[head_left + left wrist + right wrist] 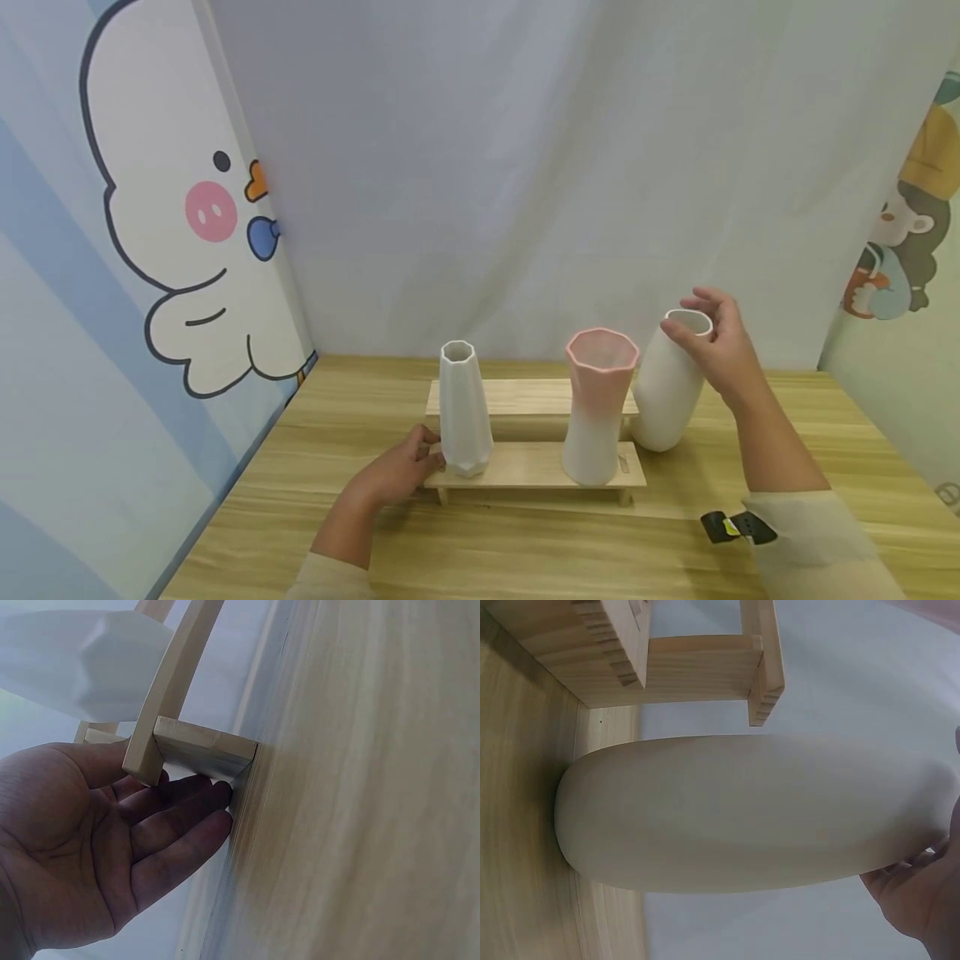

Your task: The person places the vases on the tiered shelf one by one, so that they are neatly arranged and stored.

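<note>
A two-tier wooden stand (pixel 525 467) sits on the table, with a slim white faceted vase (pixel 465 412) at the left of its lower step and a pink-and-white vase (pixel 600 400) at the right. At the left end of that lower step, my left hand (pixel 397 471) holds the board, thumb at its top edge and fingers below, beside the leg (pixel 202 742). My right hand (pixel 720 346) grips a tall rounded white vase (pixel 667 387) by its rim. This vase stands upright on the table, just right of the stand (pixel 697 671).
The wood-grain table (pixel 315 458) meets a pale curtain (pixel 480 208) at its back edge. A cartoon-printed panel (pixel 165 167) borders the left side, another printed panel (pixel 900 333) the right. A black strap (pixel 738 527) lies by the right sleeve.
</note>
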